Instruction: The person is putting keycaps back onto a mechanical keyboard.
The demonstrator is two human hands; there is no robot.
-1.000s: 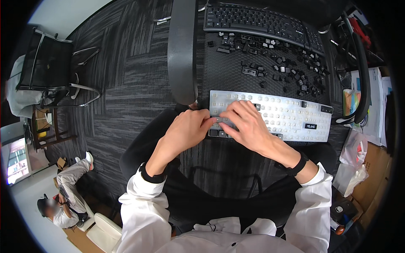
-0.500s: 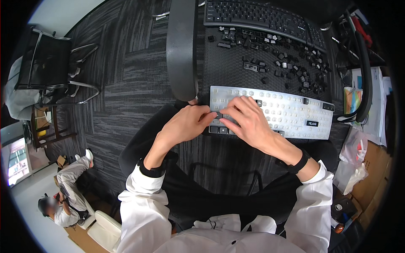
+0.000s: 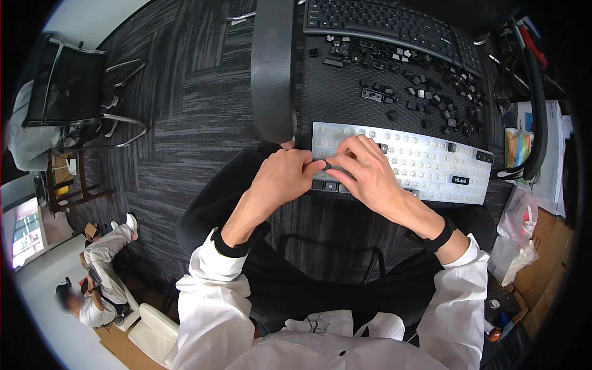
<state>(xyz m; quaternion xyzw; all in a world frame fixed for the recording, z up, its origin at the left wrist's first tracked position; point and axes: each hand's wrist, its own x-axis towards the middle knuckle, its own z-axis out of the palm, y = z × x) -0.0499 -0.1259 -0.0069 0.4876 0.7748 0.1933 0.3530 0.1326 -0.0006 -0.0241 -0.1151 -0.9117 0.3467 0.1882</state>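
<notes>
A white keyboard base sits in front of me, most of its key switches bare and a few fitted with black keycaps. At its left end, a small black keycap shows between my fingertips. My left hand pinches it from the left, thumb and forefinger together. From the right, my right hand bends over the switches, its fingertips closed against the same keycap and partly hiding it. Black keycaps sit in the nearest row at the left, just below my fingers.
Loose black keycaps lie scattered on the dark textured surface beyond the base. A black keyboard stands at the back. A black armrest rises at the left. Far left, a person sits near a white chair.
The view has shifted slightly, moving the scene a little right and up. My left fingertips have come closer to the right ones at the keycap.
</notes>
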